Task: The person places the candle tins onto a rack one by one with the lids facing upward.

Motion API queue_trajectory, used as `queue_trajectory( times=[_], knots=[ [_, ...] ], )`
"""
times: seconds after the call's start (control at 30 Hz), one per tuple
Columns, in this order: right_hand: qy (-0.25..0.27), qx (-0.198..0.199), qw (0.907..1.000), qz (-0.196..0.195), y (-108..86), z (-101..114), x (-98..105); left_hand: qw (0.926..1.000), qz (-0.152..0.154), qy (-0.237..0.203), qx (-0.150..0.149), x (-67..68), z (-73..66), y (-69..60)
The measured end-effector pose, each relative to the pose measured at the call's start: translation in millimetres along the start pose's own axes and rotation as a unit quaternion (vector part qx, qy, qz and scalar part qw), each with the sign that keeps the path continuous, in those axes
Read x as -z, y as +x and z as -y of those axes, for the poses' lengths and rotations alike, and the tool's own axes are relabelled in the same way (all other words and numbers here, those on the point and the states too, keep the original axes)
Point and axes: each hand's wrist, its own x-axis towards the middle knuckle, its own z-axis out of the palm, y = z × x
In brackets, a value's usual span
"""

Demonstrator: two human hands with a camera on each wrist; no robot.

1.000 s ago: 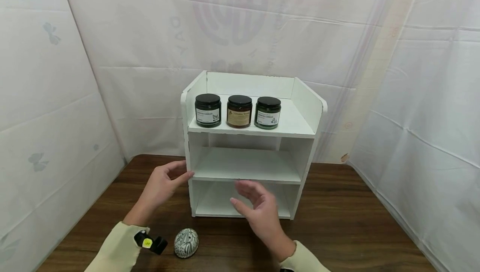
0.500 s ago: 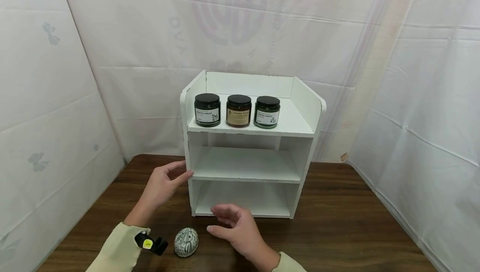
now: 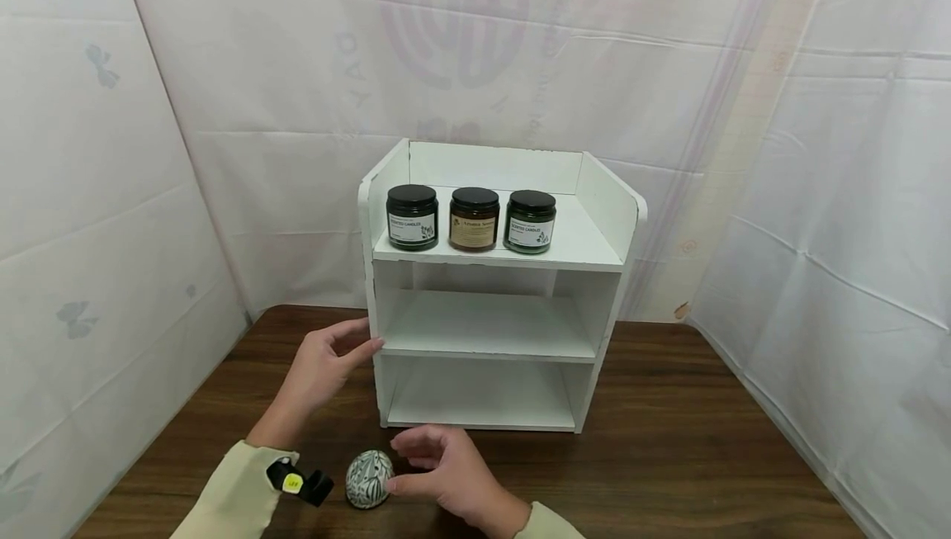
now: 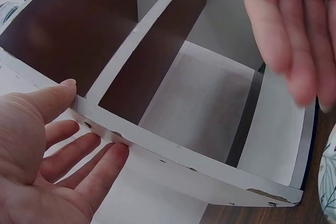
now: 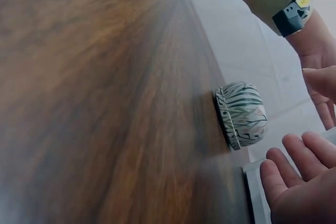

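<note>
My left hand (image 3: 319,370) holds the left side panel of a white three-tier shelf (image 3: 494,262). In the left wrist view its thumb lies on the front edge and the fingertips touch the outer face. My right hand (image 3: 453,473) is just right of a small rounded tin (image 3: 366,481) with a green-and-white leaf pattern. Its fingers are loosely bent and apart from the thumb, and nothing is gripped. The thumb tip overlaps the tin's right edge in the head view, but the right wrist view shows the tin (image 5: 242,115) apart from the fingers.
On the top tier stand three lidded candle jars in a row: dark green (image 3: 412,219), amber (image 3: 474,221) and green (image 3: 530,224). The shelf stands on a dark wooden table (image 3: 683,440). White sheeting (image 3: 297,110) encloses the back and sides.
My right hand has moved left and toward me, from in front of the shelf's lower tier to beside the tin. The left hand, shelf and tin have stayed in place.
</note>
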Motion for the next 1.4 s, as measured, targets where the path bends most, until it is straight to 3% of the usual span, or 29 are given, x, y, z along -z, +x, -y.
queue_trajectory(
  times=[0.17,0.43,0.77,1.1,1.4],
  knots=[
    [0.023,-0.017,0.9996,0.008,4.7,-6,-4,0.9999,0.002,-0.011,-0.003,-1.1,1.7,-0.7],
    [-0.006,-0.037,0.9988,0.031,12.2,-8,-7,1.0000,0.004,-0.004,-0.003,-1.3,3.9,-0.6],
    [-0.021,-0.034,0.9983,0.042,23.8,-9,-18,0.9999,0.005,-0.010,-0.010,-0.4,1.2,-1.9],
    [-0.128,-0.060,0.9896,0.026,33.3,-5,-26,0.9998,0.008,-0.014,-0.013,0.5,1.9,-2.2],
    [-0.163,-0.066,0.9842,0.019,36.3,-3,-28,0.9998,0.012,-0.006,-0.014,0.8,3.6,-1.9]
  ],
)
